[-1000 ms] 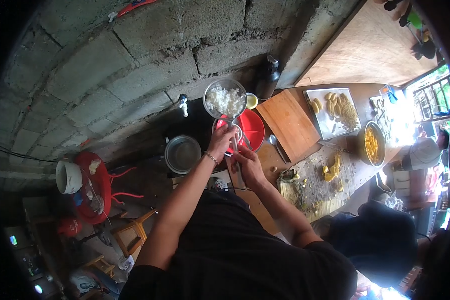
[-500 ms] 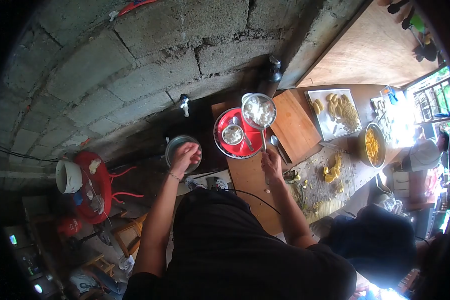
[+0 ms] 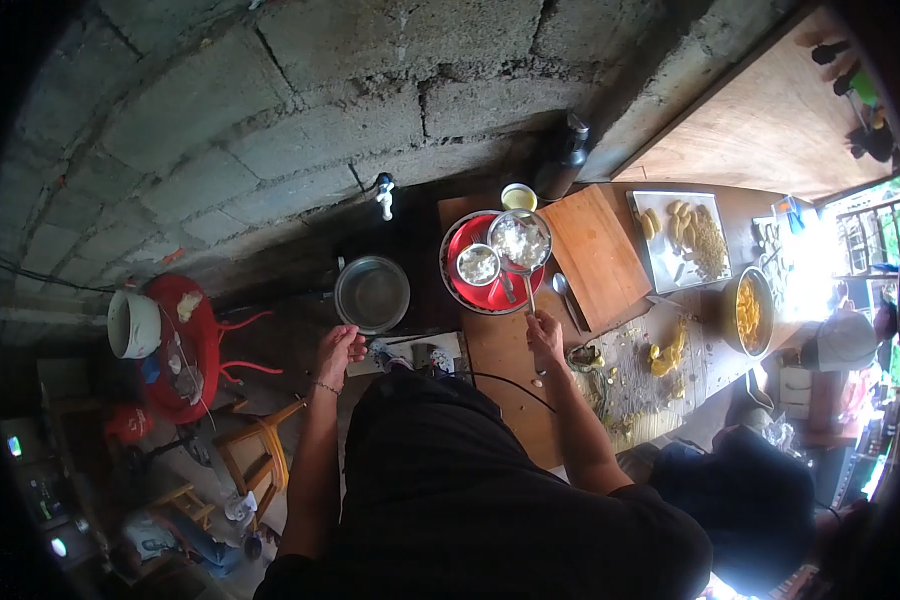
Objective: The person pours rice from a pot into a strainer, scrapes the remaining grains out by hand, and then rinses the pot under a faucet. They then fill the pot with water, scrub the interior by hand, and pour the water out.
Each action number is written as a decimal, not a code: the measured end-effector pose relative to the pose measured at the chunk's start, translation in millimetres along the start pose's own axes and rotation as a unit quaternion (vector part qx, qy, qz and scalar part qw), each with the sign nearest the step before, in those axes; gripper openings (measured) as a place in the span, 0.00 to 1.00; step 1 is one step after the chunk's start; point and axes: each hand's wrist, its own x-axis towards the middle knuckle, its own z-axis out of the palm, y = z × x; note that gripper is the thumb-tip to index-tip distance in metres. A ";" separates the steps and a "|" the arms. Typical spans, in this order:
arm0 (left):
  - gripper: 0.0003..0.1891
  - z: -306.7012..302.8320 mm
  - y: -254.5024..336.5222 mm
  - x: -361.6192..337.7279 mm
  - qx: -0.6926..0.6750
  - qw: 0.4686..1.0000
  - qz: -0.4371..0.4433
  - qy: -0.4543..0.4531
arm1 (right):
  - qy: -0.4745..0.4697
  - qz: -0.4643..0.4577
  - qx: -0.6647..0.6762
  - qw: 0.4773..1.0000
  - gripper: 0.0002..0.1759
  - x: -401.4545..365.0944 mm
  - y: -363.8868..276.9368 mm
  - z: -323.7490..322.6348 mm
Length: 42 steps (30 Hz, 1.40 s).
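Observation:
My right hand (image 3: 544, 339) grips the handle of a long-handled metal strainer (image 3: 536, 256) that holds a white, crumbly mass. The strainer is over the right part of a red round tray (image 3: 488, 296). Beside it on the tray sits a small bowl (image 3: 479, 264) with similar white food, and a utensil handle shows there. My left hand (image 3: 342, 347) hangs with its fingers curled and nothing visible in them, just below a metal pot (image 3: 372, 292) and apart from it. A cup of pale yellow liquid (image 3: 518, 197) stands behind the strainer.
A wooden board (image 3: 592, 255), a spoon (image 3: 566, 300) and a white tray of peeled food pieces (image 3: 682, 240) are on the table. Yellow peelings (image 3: 670, 350) and a bowl of yellow pieces (image 3: 750, 312) lie right. Another person (image 3: 735, 490) is close by. A tap (image 3: 385, 197) projects from the wall.
My left hand has drawn back from over the pot towards my body. The strainer has come down nearer me, and the cup of pale yellow liquid now shows behind it. The view has shifted slightly.

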 end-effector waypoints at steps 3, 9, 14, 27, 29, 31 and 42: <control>0.08 -7.4 -12.4 -7.1 -0.008 1.000 -0.008 0.021 | 0.005 -0.027 -0.025 0.999 0.17 4.7 2.1 -1.7; 0.10 -25.6 -31.9 -4.5 -0.029 0.998 -0.014 0.051 | 0.028 -0.041 -0.150 0.987 0.25 5.9 -8.1 -5.6; 0.10 -43.9 -39.0 -10.7 -0.067 0.995 -0.009 0.075 | 0.143 -0.124 -0.261 0.947 0.24 4.6 -8.8 -1.4; 0.12 -128.0 -107.7 49.9 -0.082 0.986 -0.104 0.102 | 0.115 -0.412 -0.307 0.850 0.13 -34.8 -154.9 131.7; 0.13 -140.0 -137.3 80.5 -0.059 0.985 -0.135 0.092 | 0.058 -0.402 -0.328 0.853 0.15 -47.8 -175.5 181.1; 0.14 -144.5 -157.6 109.3 -0.039 0.984 -0.146 0.097 | -0.015 -0.381 -0.303 0.873 0.17 -45.3 -157.1 228.5; 0.18 -135.6 -303.8 282.3 -0.179 0.944 -0.263 0.088 | -0.161 -0.269 -0.370 0.874 0.19 -63.4 -56.9 310.4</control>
